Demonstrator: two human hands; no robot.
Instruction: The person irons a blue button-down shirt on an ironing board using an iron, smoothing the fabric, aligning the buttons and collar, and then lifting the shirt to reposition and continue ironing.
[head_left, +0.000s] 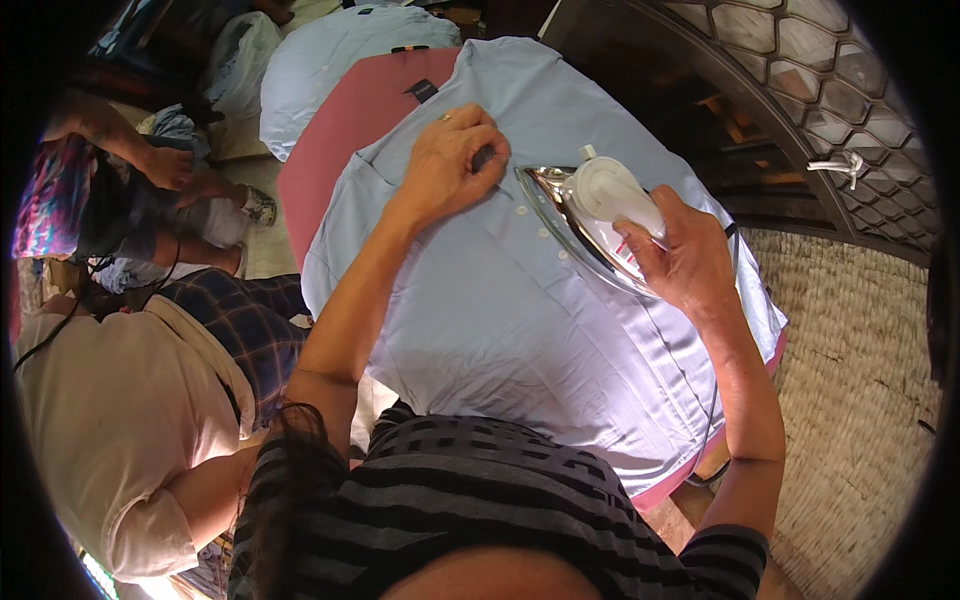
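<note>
A light blue button-up shirt (470,300) lies spread over a pink-covered ironing board (335,125). My left hand (455,165) rests on its upper part, fingers curled and thumb meeting them at the cloth near the front edge. My right hand (690,255) is wrapped around the handle of a white clothes iron (612,190). The iron's shiny metal base sits on the shirt beside a row of small buttons (545,233), its pointed tip toward my left hand. The iron's power cord (700,385) runs down along the shirt's right side.
Pale folded clothes (345,60) lie at the board's far end. To the right stand a dark metal lattice gate (800,100) and a woven mat (840,330). A person in a beige shirt (125,400) is close on my left; another person's hand (165,165) shows beyond.
</note>
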